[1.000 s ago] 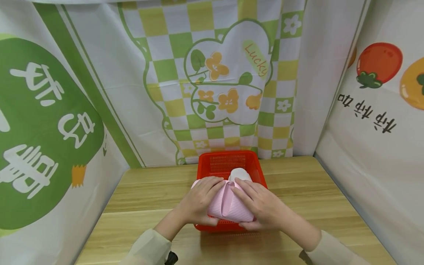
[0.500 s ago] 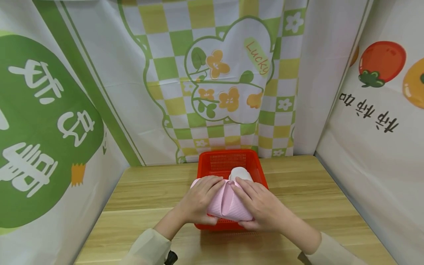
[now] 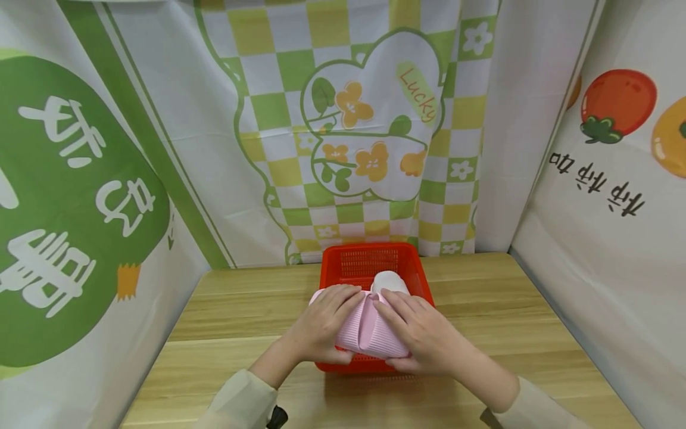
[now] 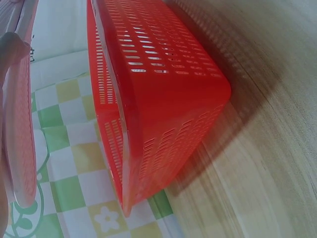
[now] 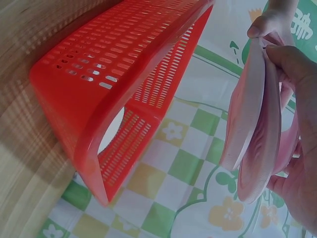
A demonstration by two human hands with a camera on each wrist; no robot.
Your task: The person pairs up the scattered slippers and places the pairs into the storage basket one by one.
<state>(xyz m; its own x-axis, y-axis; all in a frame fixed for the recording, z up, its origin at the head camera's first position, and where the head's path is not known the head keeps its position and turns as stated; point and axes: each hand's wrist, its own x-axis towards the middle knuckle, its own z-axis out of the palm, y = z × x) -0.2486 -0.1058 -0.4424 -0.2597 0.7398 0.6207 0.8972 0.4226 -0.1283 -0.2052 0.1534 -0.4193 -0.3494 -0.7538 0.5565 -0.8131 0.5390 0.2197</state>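
A pair of pink slippers [image 3: 387,342] with ribbed straps hangs above the front of a red plastic basket [image 3: 330,265]. My left hand [image 3: 323,325] grips the left slipper, fingers over its strap and thumb at the near end. The right slipper is in my right hand [image 3: 426,333], held the same way. In the right wrist view, the slippers' soles [image 5: 260,129] lie side by side, slightly apart at one end, clear of the basket rim. Inside the basket a white rounded object [image 3: 388,279] shows, partly hidden by my right hand; its kind is unclear.
The basket has slotted walls and stands on a light wooden table [image 3: 241,310], close to the back curtain [image 3: 289,119]. White printed cloth walls [image 3: 595,250] close off the left and right sides. Bare wood shows on both sides of the basket.
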